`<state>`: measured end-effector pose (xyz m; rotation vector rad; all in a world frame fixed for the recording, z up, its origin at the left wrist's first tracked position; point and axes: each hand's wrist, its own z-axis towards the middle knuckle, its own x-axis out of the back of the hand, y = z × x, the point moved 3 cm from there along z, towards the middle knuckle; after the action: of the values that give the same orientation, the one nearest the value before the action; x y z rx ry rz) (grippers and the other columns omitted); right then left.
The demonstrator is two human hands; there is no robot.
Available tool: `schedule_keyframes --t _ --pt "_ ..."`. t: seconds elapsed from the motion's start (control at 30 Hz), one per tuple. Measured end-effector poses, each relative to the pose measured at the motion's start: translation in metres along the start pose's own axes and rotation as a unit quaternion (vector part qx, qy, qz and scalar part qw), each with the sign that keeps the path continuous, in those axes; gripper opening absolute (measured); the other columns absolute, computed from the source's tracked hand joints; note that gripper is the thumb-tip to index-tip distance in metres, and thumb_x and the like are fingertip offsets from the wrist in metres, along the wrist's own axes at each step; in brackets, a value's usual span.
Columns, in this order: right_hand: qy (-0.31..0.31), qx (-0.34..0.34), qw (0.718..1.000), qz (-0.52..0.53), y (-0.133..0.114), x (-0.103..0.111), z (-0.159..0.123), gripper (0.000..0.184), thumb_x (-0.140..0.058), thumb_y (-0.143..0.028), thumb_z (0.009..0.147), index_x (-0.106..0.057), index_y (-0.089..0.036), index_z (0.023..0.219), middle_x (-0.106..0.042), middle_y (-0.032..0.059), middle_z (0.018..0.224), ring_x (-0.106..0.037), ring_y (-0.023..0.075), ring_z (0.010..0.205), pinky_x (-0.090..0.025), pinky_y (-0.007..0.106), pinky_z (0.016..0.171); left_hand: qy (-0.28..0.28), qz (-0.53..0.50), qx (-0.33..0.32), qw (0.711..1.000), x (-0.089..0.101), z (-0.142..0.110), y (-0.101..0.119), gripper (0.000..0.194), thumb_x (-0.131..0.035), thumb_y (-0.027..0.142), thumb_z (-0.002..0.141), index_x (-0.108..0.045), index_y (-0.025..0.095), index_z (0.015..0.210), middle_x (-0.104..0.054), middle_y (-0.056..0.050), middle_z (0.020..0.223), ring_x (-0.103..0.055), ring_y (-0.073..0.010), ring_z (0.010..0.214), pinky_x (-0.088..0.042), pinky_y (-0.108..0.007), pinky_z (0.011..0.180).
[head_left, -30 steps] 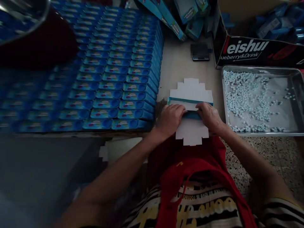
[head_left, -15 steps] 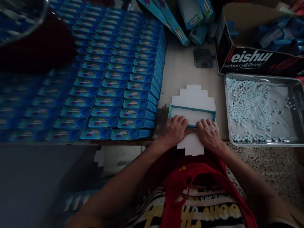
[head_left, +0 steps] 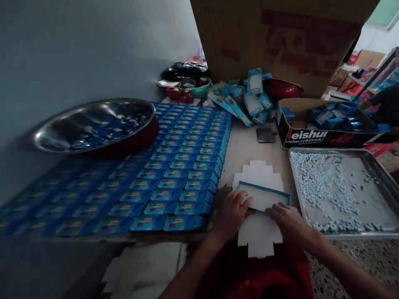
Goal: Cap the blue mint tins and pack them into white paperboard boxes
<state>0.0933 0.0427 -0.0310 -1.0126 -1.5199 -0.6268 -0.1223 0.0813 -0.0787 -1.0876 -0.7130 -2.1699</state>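
A flat white die-cut carton blank (head_left: 260,232) lies at the table's near edge and overhangs it. On the blank sits a shallow teal-edged box tray (head_left: 264,195), opened up. My left hand (head_left: 230,212) presses on the tray's near left corner. My right hand (head_left: 288,222) holds its near right side. Both hands rest on the blank with fingers bent over the tray's front wall.
Rows of small blue packs (head_left: 174,174) cover the table's left. A metal bowl (head_left: 93,124) sits on them. A metal tray (head_left: 377,178) of pale blue candies (head_left: 314,178) is at right. Behind it is a black carton (head_left: 324,135), loose teal boxes (head_left: 249,97), a big cardboard box (head_left: 280,37).
My head has tilted up, showing the wall and back of the table. The teal tray has been opened from a flat strip into a rectangle. My hands stay on its near side.
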Motion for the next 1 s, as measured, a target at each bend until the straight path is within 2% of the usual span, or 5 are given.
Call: schedule_keyframes --t 0.13,0.43,0.63,0.8,1.0 --pt "0.136 -0.064 0.988 -0.043 0.046 0.081 0.036 0.047 -0.044 0.001 0.096 -0.069 -0.020 0.131 -0.072 0.0115 0.104 -0.065 0.0244 0.101 -0.052 0.033 0.080 0.197 -0.023 0.071 0.977 0.012 0.000 0.000 0.041 -0.078 0.025 0.094 -0.059 0.024 0.129 -0.067 -0.011 0.121 -0.064 -0.0295 0.122 -0.053 -0.050 0.109" --pt "0.360 -0.098 0.915 -0.153 0.115 0.323 0.265 0.049 -0.055 -0.023 0.103 -0.049 -0.005 0.148 -0.053 0.0138 0.155 -0.046 0.0287 0.148 -0.037 0.050 0.119 -0.088 -0.078 0.237 0.964 -0.039 0.073 -0.054 0.075 -0.093 0.033 0.077 -0.059 0.019 0.143 -0.063 -0.018 0.143 -0.059 -0.0381 0.133 -0.049 -0.049 0.113" --pt "0.147 0.003 0.980 -0.136 0.053 0.191 0.178 0.025 -0.067 -0.031 0.102 -0.069 -0.015 0.121 -0.070 0.0094 0.126 -0.062 0.0306 0.128 -0.053 0.047 0.106 -0.200 -0.084 0.236 0.947 -0.066 0.109 -0.081 0.123 -0.100 0.057 0.059 -0.043 0.020 0.162 -0.044 -0.023 0.165 -0.040 -0.0439 0.150 -0.033 -0.054 0.125" --pt "0.057 -0.150 0.986 -0.044 0.077 0.059 0.090 0.067 -0.080 -0.050 0.091 -0.059 -0.015 0.144 -0.067 0.0187 0.131 -0.063 0.0364 0.126 -0.058 0.047 0.099 -0.243 -0.093 0.199 0.945 -0.075 0.144 -0.089 0.099 -0.097 0.057 0.064 -0.059 0.026 0.150 -0.052 -0.017 0.157 -0.045 -0.0429 0.143 -0.038 -0.053 0.119" --pt "0.120 -0.152 0.981 -0.002 0.092 0.014 0.064 0.080 -0.086 -0.041 0.085 -0.050 -0.022 0.154 -0.057 0.0192 0.148 -0.058 0.0398 0.135 -0.054 0.051 0.112 -0.178 -0.095 0.160 0.966 -0.074 0.143 -0.079 0.087 -0.100 0.044 0.062 -0.067 0.018 0.138 -0.062 -0.017 0.142 -0.058 -0.0370 0.130 -0.047 -0.043 0.112"
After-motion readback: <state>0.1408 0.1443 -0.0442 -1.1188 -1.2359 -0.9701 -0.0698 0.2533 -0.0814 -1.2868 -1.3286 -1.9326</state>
